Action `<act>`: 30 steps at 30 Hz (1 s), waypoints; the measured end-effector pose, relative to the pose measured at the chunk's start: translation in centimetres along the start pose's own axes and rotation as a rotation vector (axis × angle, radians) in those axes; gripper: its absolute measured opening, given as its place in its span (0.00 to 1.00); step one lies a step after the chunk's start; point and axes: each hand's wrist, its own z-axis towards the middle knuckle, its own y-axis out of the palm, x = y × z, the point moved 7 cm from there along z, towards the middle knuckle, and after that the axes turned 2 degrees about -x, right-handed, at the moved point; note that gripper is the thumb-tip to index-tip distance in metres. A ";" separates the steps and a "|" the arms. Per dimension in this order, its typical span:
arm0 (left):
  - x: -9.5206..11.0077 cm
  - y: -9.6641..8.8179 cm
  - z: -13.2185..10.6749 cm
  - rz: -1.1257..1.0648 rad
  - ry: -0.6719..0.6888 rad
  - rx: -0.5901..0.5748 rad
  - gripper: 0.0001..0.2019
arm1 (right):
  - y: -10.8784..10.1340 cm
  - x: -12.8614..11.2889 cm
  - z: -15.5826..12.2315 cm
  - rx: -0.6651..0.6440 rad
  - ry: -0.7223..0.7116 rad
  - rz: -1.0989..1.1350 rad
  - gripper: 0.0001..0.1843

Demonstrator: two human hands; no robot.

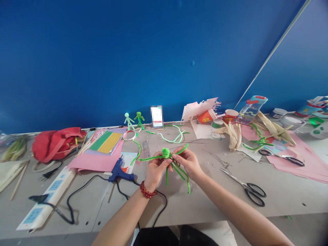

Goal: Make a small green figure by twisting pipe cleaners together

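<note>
Both my hands hold a green pipe-cleaner figure (pixel 166 153) just above the grey table (pixel 205 201). It has a coiled round head, two arms sticking out sideways and loose strands hanging down. My left hand (pixel 155 169), with a red bead bracelet on the wrist, pinches it below the head. My right hand (pixel 186 161) pinches the strands at the body from the right. Two finished small figures, a pale green one (pixel 128 121) and a darker green one (pixel 139 119), stand at the back by the blue wall.
A blue glue gun (pixel 119 171) with its black cord lies left of my hands, near a white power strip (pixel 48 200) and pink paper (pixel 94 160). A red bag (pixel 55 143) sits far left. Scissors (pixel 246 188) lie to the right; more scissors (pixel 282 157), dried husks (pixel 233 135) and cups behind.
</note>
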 end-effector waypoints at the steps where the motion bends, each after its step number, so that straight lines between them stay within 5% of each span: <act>1: -0.1 0.0 0.0 -0.001 0.000 -0.004 0.11 | 0.1 0.1 0.0 -0.006 0.013 0.014 0.17; 14: 0.0 -0.2 0.1 -0.092 -0.021 0.037 0.11 | -0.3 1.5 -0.1 0.023 0.032 0.115 0.13; 30: 0.6 -0.3 0.0 0.138 0.016 0.023 0.09 | 0.1 0.9 -0.4 0.011 -0.063 0.020 0.13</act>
